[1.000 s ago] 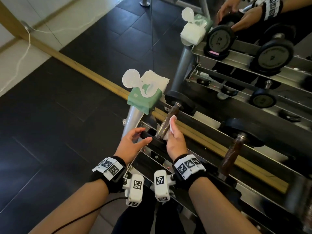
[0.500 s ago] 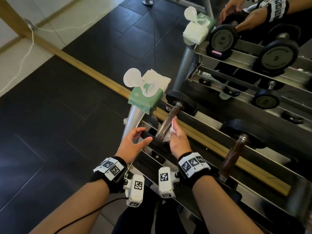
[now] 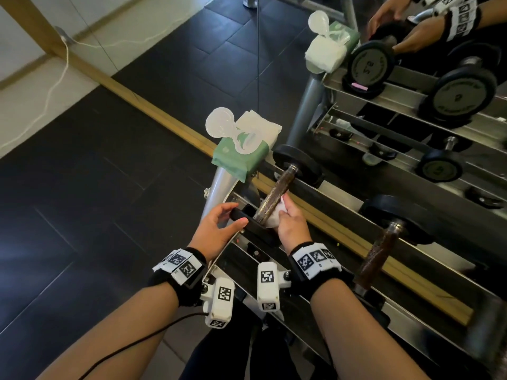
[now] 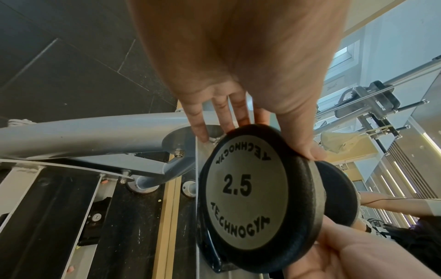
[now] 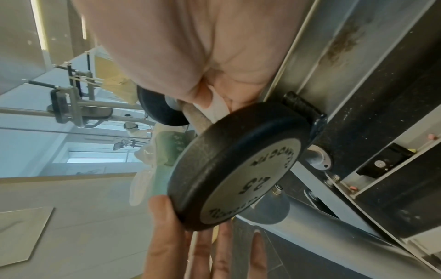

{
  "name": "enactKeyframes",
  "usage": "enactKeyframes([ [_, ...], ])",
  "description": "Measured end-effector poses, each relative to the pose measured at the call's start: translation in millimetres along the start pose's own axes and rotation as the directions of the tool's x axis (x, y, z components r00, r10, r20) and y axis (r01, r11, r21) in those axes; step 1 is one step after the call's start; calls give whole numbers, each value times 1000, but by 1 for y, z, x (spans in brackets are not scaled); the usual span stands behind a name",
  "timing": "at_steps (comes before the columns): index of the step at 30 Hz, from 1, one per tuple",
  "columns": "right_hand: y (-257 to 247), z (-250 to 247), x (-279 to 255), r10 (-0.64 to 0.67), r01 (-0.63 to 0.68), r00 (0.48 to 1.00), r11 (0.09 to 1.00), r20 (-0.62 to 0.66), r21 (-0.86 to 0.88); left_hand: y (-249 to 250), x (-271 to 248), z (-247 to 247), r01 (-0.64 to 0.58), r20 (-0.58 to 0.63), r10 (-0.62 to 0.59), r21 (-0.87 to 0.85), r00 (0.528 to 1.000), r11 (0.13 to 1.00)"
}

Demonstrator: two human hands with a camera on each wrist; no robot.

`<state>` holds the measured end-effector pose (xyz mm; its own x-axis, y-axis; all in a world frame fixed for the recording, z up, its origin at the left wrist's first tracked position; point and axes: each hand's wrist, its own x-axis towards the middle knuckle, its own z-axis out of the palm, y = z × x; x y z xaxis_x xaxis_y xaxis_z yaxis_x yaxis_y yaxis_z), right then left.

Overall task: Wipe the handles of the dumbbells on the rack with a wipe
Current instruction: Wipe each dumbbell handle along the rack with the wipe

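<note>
Right hand (image 3: 292,229) has its fingers curled round a bunched white wipe (image 3: 274,215), pressing it against the near end of the knurled handle (image 3: 274,197) of a dumbbell on the rack (image 3: 343,185). From the right wrist view the wipe (image 5: 216,105) shows as a white fold tucked between palm and bar, just behind the near weight plate (image 5: 238,169), which is marked 2.5. Left hand (image 3: 219,229) sits just to the left of the right one, thumb and fingers lightly spread and touching the rim of that same near plate (image 3: 247,219); in the left wrist view the thumb (image 4: 307,141) lies over the plate's top edge while the fingers (image 4: 222,117) reach down behind it. Beyond both hands, at the far end of the handle, is the dumbbell's other plate (image 3: 296,163). Further out and to the left of the hands, a green pack of wipes (image 3: 241,152) rests on the rack's end post with its clear lid flipped open and a white sheet standing up from it. Off to the right of the right hand, a second dumbbell (image 3: 381,248) lies on the same shelf, well apart. Behind the rack a mirror (image 3: 411,78) reflects it all
</note>
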<state>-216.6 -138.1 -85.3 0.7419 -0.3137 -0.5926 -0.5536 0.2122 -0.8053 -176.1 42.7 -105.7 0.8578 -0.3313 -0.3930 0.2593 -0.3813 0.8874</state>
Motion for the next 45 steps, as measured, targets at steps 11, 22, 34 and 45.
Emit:
enactKeyframes([
  [11, 2, -6, -5, 84, -73, 995, 980, -51, 187, 11, -2, -1, 44, 20, -45, 63, 999, 997],
  [22, 3, 1, -4, 39, -20, 992, 989, -123, 147, 10, 2, -2, 36, 25, -38, 65, 999, 997],
  [34, -23, -83, -69, -94, 95, 995, 995, -39, 26, 31, -17, 7, 13, -19, -7, 284, 1000, 959],
  [45, -13, -192, -122, -313, 276, 943, 925, -110, -262, 95, -59, 93, -247, 29, 258, 412, 966, 877],
])
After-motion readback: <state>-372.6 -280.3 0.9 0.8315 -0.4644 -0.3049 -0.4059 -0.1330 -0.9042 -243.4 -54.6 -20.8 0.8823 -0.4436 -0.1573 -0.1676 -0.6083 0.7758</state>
